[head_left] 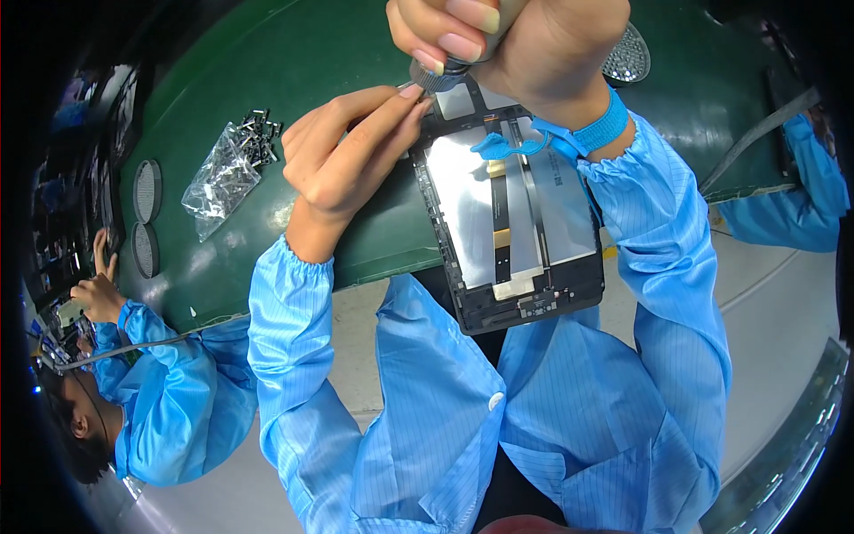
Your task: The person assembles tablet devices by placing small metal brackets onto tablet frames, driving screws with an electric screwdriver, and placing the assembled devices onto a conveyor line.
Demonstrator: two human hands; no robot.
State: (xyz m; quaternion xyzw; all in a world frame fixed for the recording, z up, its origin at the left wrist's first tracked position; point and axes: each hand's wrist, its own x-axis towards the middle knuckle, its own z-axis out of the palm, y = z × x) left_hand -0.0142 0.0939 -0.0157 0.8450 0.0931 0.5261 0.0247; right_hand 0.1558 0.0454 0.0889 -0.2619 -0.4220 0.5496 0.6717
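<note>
An opened tablet [560, 196] with a black frame, silvery inner plates and a flat ribbon cable lies at the table's front edge, its near end jutting over. Over its far end my right hand [543, 53] grips what looks like an electric screwdriver [436, 78], tip down; a dark ribbed collar shows, and most of the body is hidden by my fingers. My left hand [342, 147] is closed in a pinch at the tablet's far left corner, right beside the tool's tip. Whatever its fingertips hold is too small to make out. A blue wrist strap [600, 125] circles my right wrist.
Left on the green table [356, 53] lies a clear plastic bag [222, 182] beside a heap of small black and metal parts [258, 133]. Two round grey dishes [147, 191] stand farther left; another textured dish [628, 55] sits far right. Co-workers in blue sleeves [169, 374] sit at both sides.
</note>
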